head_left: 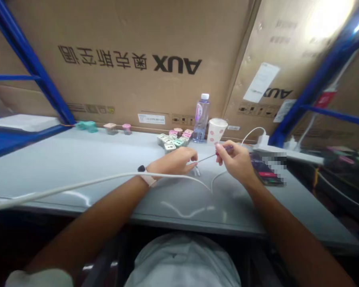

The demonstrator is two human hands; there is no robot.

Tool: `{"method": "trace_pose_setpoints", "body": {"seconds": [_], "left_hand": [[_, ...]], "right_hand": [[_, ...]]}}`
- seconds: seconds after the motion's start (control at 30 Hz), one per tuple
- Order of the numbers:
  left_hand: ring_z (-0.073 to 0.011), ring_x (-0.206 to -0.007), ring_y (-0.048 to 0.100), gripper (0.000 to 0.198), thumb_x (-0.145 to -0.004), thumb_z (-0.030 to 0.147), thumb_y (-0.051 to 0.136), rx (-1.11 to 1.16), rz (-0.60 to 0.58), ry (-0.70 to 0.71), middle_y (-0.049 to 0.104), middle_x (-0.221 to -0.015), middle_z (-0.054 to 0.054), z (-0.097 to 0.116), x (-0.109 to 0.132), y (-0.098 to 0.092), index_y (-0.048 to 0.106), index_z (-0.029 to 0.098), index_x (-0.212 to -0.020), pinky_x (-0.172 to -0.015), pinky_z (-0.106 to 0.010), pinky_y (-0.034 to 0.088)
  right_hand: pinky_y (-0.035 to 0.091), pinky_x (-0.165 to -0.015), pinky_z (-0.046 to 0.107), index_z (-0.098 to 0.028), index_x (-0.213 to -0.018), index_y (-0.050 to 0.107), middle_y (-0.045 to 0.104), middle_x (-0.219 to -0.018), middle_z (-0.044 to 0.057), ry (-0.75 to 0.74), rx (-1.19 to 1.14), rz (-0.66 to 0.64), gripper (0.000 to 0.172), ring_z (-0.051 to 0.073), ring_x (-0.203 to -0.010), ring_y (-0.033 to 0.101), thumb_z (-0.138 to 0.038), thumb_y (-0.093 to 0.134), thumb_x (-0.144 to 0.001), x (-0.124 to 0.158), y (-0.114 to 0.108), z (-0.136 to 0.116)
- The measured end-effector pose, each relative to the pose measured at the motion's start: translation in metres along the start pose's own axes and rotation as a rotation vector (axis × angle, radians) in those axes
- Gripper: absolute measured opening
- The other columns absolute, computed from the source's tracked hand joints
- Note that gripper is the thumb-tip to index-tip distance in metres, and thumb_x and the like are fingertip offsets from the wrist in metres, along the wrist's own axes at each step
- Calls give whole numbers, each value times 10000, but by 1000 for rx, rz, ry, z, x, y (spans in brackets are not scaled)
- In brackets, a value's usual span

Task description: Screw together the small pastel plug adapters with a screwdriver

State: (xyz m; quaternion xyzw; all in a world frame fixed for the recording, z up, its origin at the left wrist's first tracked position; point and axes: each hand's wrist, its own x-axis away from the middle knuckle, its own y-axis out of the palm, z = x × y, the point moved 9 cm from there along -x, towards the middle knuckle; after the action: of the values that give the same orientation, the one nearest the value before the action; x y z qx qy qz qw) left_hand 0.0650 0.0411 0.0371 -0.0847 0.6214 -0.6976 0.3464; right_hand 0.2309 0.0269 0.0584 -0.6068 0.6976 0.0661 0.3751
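Note:
My right hand (231, 157) grips a slim screwdriver (208, 158) by its dark reddish-purple handle. The thin metal shaft slants down to the left and its tip meets the fingertips of my left hand (179, 159). Those left fingers are pinched together, with a watch on the wrist; what they hold is too small or hidden to name. Just below the left fingertips, small pale shiny pieces (196, 171) show at the table surface, too blurred to identify. Behind the left hand lies a cluster of small pastel blocks with holes (170, 147), in white, green and pink.
A bottle (201, 119) and a paper cup (217, 130) stand behind my hands. A phone (267, 171) lies right, near a power strip (288, 154). A white cable (92, 181) crosses before my left forearm. Pink (126, 128) and teal pieces (88, 126) sit at the back left.

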Motion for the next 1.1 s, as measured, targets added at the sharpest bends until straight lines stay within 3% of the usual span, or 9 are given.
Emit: {"method": "trace_pose_setpoints", "body": {"seconds": [0.27, 0.53, 1.1], "left_hand": [[-255, -923, 688, 262, -887, 321, 719, -35, -107, 33, 742, -1024, -95, 5, 3, 9, 723, 148, -1083, -816, -334, 515], [-226, -897, 675, 193, -858, 254, 723, -31, -151, 68, 727, -971, -60, 5, 3, 17, 716, 167, -1030, -788, -297, 476], [-186, -895, 664, 58, -908, 178, 672, 66, -166, 119, 724, -954, -37, 10, 2, 19, 688, 172, -964, -784, -261, 444]], "right_hand": [[439, -554, 275, -214, -705, 614, 640, -532, -7, -45, 101, -106, 415, 140, -490, 593, -543, 624, -959, 3, 11, -9], [437, -553, 267, -215, -711, 612, 643, -535, -8, -72, 142, -130, 378, 138, -491, 588, -489, 600, -971, 4, 15, -10], [411, -577, 281, -208, -735, 618, 630, -547, -9, -137, 163, -142, 349, 135, -510, 564, -462, 617, -973, 6, 17, -16]]}}
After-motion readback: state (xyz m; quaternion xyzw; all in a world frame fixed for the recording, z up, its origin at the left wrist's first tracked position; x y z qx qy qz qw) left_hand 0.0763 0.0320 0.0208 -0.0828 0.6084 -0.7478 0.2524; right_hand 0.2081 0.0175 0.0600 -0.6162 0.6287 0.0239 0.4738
